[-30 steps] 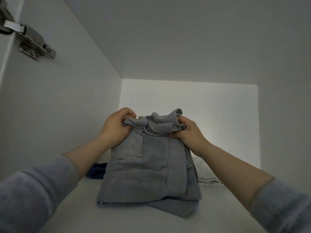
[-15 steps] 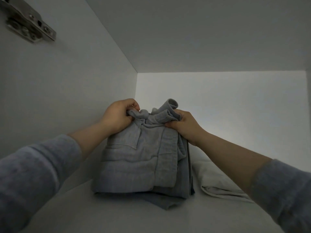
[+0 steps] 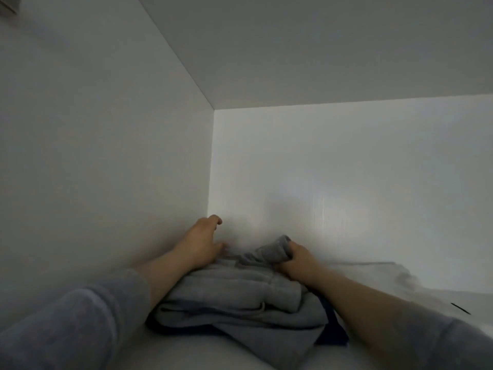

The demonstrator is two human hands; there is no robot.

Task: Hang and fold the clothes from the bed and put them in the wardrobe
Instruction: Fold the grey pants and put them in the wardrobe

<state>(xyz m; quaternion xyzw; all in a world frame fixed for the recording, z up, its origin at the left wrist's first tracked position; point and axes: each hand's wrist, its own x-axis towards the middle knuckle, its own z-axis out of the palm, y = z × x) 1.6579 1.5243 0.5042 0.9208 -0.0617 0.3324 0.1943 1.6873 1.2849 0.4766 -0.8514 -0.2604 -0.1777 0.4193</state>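
The white wardrobe [image 3: 106,129] fills the view: its left wall, back panel and top panel meet in a corner above the hands. Its shelf [image 3: 173,352] runs along the bottom. On the shelf, close to the left wall, lies the folded grey garment [image 3: 234,295], flat in several layers, with its far end bunched up into a roll. A dark blue garment [image 3: 333,335] shows underneath it at the near right edge. To the right, just beside the pile, lies a folded white cloth [image 3: 373,273]. Both forearms reach in from grey sleeves [image 3: 74,324]. The left hand [image 3: 198,247] is at the garment's far left end, near the wall, its fingers [image 3: 214,220] released, loosely spread and raised off the cloth. The right hand [image 3: 296,260] has its fingers clenched round the rolled far end of the grey garment, grasping it.
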